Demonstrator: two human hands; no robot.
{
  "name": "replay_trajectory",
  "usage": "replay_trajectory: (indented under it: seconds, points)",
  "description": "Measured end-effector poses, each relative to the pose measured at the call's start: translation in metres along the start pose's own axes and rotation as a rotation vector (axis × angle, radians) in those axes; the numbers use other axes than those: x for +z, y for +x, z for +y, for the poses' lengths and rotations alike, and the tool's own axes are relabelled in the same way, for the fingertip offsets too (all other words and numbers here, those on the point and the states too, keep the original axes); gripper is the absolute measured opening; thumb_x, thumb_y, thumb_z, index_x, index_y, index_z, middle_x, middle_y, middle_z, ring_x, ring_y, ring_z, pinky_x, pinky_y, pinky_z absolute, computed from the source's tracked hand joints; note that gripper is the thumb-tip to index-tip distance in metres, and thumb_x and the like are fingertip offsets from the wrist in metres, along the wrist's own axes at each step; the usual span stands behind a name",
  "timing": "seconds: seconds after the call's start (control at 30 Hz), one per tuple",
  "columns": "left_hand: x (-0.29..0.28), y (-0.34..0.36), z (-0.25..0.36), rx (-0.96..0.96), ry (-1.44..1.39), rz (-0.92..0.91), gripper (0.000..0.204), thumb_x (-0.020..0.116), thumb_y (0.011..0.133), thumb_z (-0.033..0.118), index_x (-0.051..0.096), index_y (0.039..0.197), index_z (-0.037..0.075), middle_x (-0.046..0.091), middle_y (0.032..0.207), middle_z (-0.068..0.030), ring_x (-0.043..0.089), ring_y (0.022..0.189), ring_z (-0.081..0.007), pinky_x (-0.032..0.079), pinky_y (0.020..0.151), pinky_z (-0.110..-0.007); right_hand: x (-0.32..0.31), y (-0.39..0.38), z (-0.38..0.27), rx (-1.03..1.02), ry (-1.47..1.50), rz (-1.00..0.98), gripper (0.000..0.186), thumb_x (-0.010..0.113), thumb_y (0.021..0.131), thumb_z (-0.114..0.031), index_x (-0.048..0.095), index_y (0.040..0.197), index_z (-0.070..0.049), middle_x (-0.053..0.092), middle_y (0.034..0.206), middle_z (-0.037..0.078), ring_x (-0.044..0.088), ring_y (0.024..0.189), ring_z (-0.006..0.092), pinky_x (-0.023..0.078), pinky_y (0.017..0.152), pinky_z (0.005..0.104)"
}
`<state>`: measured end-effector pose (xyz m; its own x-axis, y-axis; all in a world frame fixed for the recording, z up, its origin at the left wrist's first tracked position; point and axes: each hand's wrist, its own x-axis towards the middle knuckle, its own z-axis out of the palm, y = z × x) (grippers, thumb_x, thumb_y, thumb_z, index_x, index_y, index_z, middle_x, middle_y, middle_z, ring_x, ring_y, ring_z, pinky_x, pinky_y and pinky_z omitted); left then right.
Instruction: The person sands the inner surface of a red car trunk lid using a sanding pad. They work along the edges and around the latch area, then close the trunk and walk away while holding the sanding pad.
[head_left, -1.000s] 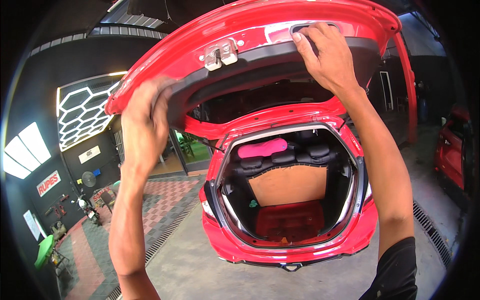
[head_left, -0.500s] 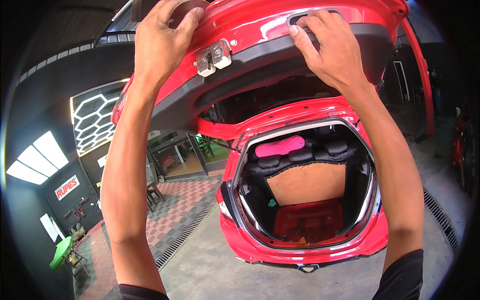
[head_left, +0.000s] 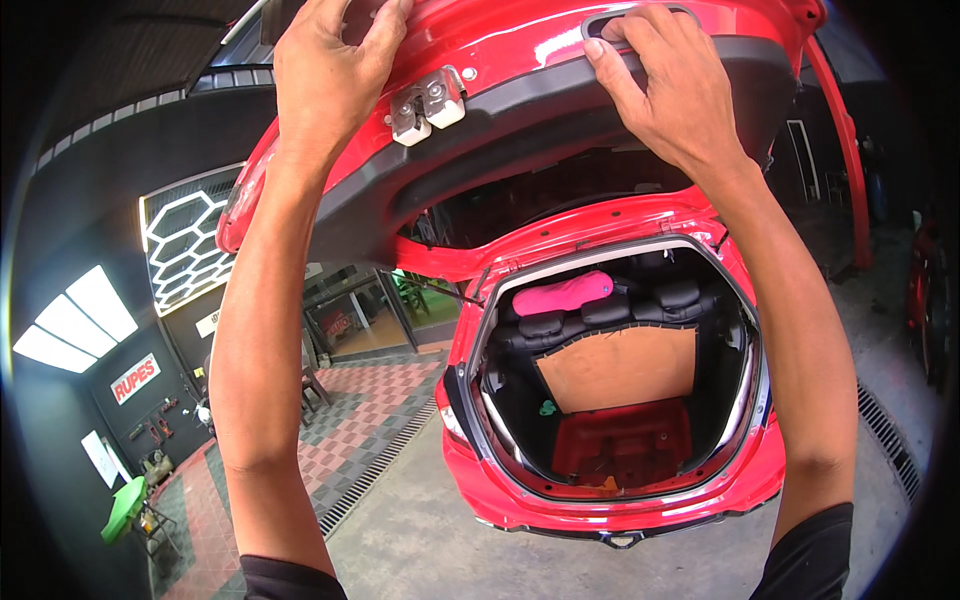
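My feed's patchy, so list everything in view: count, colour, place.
Hatchback: 1, red, centre
Tailgate: 1, red, raised overhead
Tailgate latch: 1, metallic and white, on tailgate
Cushion: 1, pink, by headrests
Headrests: 3, black, rear seat
Board: 1, tan, seat back
Boot floor: 1, red, below board
Drain grates: 2, dark, flanking car
Hexagon light: 1, white, left wall
Wall sign: 1, red-and-white, left wall
Second car: 1, red, right edge
Left hand: 1, bare, at tailgate
Right hand: 1, bare, at tailgate recess
Sleeves: 2, black, lower edge
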<state>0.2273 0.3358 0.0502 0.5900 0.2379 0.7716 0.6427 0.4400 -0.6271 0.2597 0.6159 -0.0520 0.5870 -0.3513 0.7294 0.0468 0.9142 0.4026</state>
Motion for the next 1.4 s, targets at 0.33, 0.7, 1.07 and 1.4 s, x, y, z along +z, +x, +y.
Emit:
replay_trajectory:
  seconds: [0.33, 0.7, 1.07, 1.4]
  points:
    - [0.004, 0.0, -0.003, 0.128, 0.154, 0.066, 0.013, 0.077, 0.098, 0.015, 0.084, 0.105, 0.007, 0.075, 0.096, -0.014, 0.073, 0.092, -0.0323, 0.057, 0.082, -0.043, -0.006, -0.001, 0.002, 0.0, 0.014, -0.037, 0.021, 0.078, 0.093, -0.021, 0.07, 0.102, -0.004, 0.065, 0.101, 0.016, 0.063, 0.098, 0.0371, 0.051, 0.089, 0.0469]
    - [0.025, 0.006, 0.011, 0.146, 0.09, 0.153, 0.014, 0.078, 0.098, 0.014, 0.083, 0.107, 0.005, 0.077, 0.1, -0.0158, 0.075, 0.093, -0.0347, 0.059, 0.083, -0.042, -0.01, 0.001, -0.003, 0.025, -0.022, -0.046, 0.027, 0.08, 0.09, -0.025, 0.071, 0.103, -0.004, 0.067, 0.106, 0.016, 0.064, 0.102, 0.0373, 0.053, 0.091, 0.0467]
    - [0.035, 0.017, 0.018, 0.169, 0.111, 0.157, 0.016, 0.077, 0.098, 0.015, 0.082, 0.108, 0.004, 0.077, 0.1, -0.0172, 0.075, 0.095, -0.0363, 0.058, 0.087, -0.042, -0.013, -0.001, 0.002, -0.009, -0.041, -0.224, 0.077, 0.093, 0.072, -0.061, 0.068, 0.116, -0.003, 0.063, 0.12, 0.018, 0.059, 0.116, 0.0391, 0.049, 0.103, 0.0505]
    - [-0.004, 0.018, 0.02, -0.175, -0.077, -0.187, 0.012, 0.074, 0.101, 0.008, 0.082, 0.109, 0.001, 0.08, 0.096, -0.0074, 0.072, 0.088, -0.0117, 0.058, 0.079, -0.033, -0.012, -0.003, 0.005, -0.007, -0.031, -0.196, 0.076, 0.097, 0.069, -0.056, 0.067, 0.115, -0.004, 0.063, 0.118, 0.017, 0.06, 0.114, 0.0382, 0.051, 0.102, 0.05]
